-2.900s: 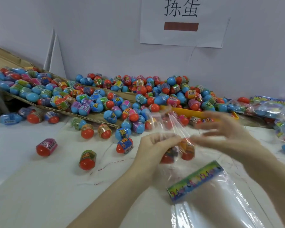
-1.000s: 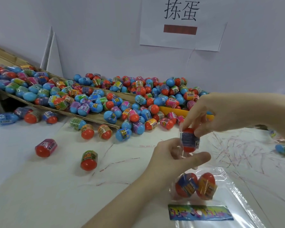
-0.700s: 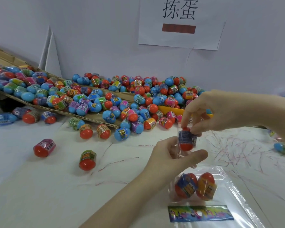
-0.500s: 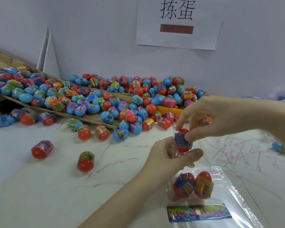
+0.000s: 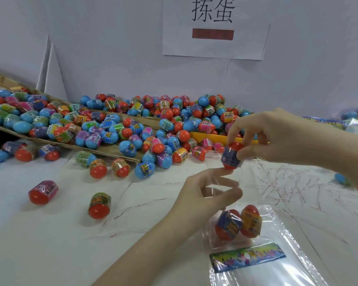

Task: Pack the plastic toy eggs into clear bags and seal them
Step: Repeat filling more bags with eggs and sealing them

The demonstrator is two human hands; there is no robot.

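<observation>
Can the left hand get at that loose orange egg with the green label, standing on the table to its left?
Probably not yet: the path over the table to the egg looks clear, but the left hand is pinching the clear bag open.

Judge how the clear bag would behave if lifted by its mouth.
Probably floppy: the bag is thin, wrinkled film, sagging below the left hand. Likely bottom-heavy: two eggs sit low inside. Its glossy surface looks slippery.

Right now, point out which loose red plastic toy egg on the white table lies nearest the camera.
The red plastic egg with the green-and-orange wrap, standing alone, red end down; the pink-wrapped red egg lies farther left and back.
</observation>
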